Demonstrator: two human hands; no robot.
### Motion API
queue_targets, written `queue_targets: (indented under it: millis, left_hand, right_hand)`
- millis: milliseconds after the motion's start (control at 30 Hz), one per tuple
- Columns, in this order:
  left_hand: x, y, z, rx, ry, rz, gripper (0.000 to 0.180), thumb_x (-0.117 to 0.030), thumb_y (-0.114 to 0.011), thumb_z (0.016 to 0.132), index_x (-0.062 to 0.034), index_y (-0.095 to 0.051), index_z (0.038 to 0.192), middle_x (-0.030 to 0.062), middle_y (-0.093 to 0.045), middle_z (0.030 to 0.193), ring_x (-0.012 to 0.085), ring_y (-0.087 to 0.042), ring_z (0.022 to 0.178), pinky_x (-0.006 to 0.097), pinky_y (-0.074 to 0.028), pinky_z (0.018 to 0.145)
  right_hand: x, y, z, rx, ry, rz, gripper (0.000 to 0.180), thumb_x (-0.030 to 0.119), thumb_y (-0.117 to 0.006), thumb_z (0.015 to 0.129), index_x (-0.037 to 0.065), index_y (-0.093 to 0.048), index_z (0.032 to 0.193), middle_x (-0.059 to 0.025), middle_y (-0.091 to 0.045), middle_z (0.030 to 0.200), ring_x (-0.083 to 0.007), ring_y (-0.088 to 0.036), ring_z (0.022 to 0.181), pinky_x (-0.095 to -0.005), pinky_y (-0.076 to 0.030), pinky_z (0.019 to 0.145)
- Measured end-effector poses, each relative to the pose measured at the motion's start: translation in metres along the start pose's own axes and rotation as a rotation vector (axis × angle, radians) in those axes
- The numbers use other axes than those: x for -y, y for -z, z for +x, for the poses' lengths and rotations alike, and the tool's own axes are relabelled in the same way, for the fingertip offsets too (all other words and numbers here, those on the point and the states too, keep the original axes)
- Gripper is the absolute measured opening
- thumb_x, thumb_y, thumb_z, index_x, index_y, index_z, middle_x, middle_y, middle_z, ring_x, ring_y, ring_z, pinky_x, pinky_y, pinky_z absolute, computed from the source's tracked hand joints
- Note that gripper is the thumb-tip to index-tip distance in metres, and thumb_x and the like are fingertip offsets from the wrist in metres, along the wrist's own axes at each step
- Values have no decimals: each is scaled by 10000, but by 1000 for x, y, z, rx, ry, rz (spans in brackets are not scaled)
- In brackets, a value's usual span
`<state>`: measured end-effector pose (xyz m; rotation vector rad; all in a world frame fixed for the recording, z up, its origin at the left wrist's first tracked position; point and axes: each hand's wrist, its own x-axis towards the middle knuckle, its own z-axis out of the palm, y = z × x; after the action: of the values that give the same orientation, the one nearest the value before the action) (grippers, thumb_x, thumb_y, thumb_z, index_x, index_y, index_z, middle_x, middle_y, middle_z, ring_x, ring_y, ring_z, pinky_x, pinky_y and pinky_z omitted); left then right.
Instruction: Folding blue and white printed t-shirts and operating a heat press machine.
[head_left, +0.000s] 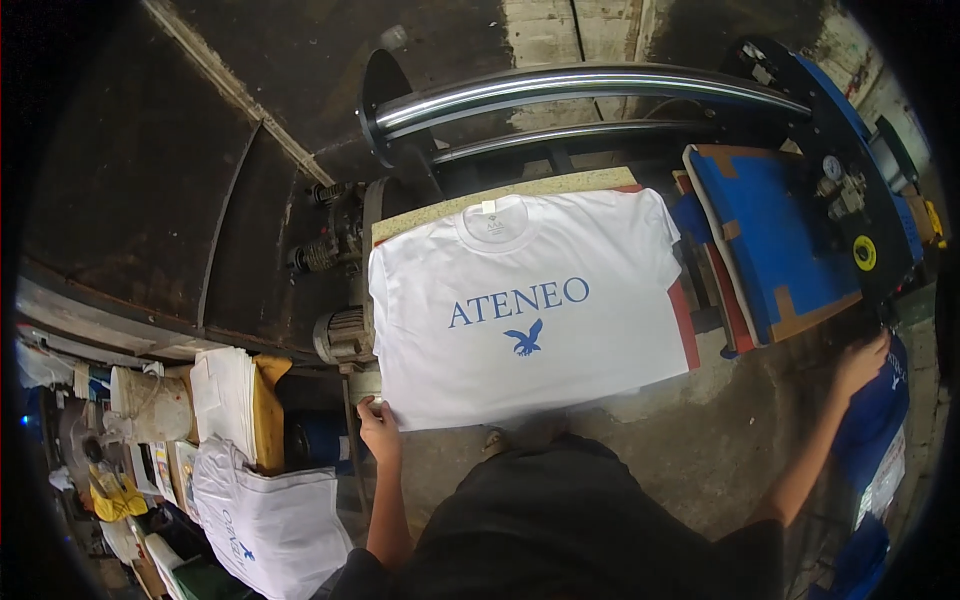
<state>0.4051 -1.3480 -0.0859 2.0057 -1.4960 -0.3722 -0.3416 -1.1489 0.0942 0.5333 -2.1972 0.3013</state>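
Observation:
A white T-shirt (520, 390) with blue lettering and a blue bird print lies spread over a board with a pale speckled edge (440, 215), its collar on the far side. At its near left corner my left hand (380, 432) has its fingertips pinched on the hem. Far to the right, my right hand (862, 364) is slightly blurred, its fingers curled beside the upper edge of a dark blue printed shirt (885, 405). What those fingers grip, if anything, is hidden.
Metal rollers (590, 85) span the machine behind the board. A blue panel (770, 240) with brown tape stands at right, beside a gauge (832, 168) and a yellow round knob (865, 252). Another white printed shirt (275, 515) rests at lower left, near stacked papers (222, 395). A motor (342, 335) sits left.

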Motion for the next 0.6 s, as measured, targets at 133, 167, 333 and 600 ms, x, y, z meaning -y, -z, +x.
queue_targets:
  millis: [133,167,333,600]
  left_hand:
    - [-4,1,-3,-54,61,-23,266,-103,-616,834,-43,-509,1070,150,-590,693,288,-588,623,388,-451,588]
    - [-6,6,-6,-78,62,-33,264,-101,-613,838,-44,-508,1073,152,-595,700,286,-593,630,380,-457,594]
    - [-11,17,-15,-119,45,-72,261,-95,-605,844,-56,-504,1081,136,-620,708,277,-616,618,368,-480,606]
    - [-6,6,-13,-60,106,-5,336,-107,-625,822,-118,-503,1135,63,-602,749,259,-576,760,441,-357,810]
  right_hand:
    - [-98,-84,54,152,270,-4,560,65,-494,785,87,-389,1335,-149,-473,1307,-319,-408,1246,-427,-386,974]
    - [-93,-100,54,218,225,56,550,77,-501,792,92,-397,1333,-149,-476,1305,-317,-412,1241,-422,-386,974]
    - [-80,-115,71,480,66,-134,477,154,-529,836,59,-440,1295,-166,-517,1264,-339,-506,1138,-419,-419,933]
    - [-124,-147,92,369,92,-6,384,217,-487,866,-47,-515,1143,-302,-590,1025,-450,-572,941,-477,-461,791]
